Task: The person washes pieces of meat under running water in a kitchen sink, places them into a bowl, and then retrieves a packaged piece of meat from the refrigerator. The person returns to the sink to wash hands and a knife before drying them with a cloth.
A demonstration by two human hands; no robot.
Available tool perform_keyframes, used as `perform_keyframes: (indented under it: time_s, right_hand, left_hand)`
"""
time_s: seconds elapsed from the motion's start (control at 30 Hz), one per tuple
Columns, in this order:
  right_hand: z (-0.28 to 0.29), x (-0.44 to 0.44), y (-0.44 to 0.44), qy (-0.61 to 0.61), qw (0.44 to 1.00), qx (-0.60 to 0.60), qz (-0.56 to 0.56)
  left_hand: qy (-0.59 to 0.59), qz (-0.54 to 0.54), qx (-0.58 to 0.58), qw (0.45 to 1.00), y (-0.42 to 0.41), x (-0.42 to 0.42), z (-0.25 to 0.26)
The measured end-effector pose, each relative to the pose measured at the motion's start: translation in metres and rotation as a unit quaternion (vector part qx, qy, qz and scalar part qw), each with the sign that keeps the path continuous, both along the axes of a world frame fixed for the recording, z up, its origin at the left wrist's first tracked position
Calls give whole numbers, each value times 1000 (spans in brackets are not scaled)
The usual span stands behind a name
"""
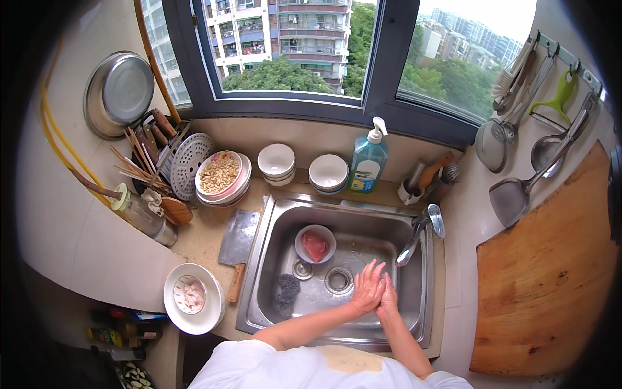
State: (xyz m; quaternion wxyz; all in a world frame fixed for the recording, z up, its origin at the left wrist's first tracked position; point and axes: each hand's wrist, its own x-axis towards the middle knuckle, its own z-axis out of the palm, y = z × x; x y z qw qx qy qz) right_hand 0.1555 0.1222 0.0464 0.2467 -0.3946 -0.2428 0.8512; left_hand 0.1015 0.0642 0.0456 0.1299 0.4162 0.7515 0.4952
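My left hand [367, 291] and my right hand [388, 297] are pressed together over the right side of a stainless steel sink [335, 335]. The left one lies across the right, its fingers stretched out, and partly covers the right fingers. I see no object between them. Just left of the hands is the drain strainer [338, 280]. A bowl [299, 243] holding a piece of raw red meat [315, 246] stands in the sink's back left. The tap [413, 240] reaches over the basin to the right of my fingertips; no water stream is visible.
A cleaver [239, 238] lies left of the sink, near a large white bowl [214, 291] with a smaller bowl of pale raw meat. A steel-wool scourer [287, 294] lies in the basin. Behind stand stacked bowls [276, 160] and a soap pump bottle [369, 163]. A wooden board [534, 282] leans right.
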Motion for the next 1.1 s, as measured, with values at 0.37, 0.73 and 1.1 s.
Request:
perform_keyframes:
  time_s: [0.37, 0.73, 1.1]
  right_hand:
    - [5, 10, -5, -35, 975, 161, 151]
    - [74, -11, -1, 175, 962, -55, 201]
    - [7, -17, -3, -48, 964, 108, 239]
  left_hand:
    - [-621, -200, -58, 756, -40, -19, 25]
    - [-873, -256, -5, 414, -50, -19, 32]
    - [-268, -96, -230, 931, -47, -1, -20]
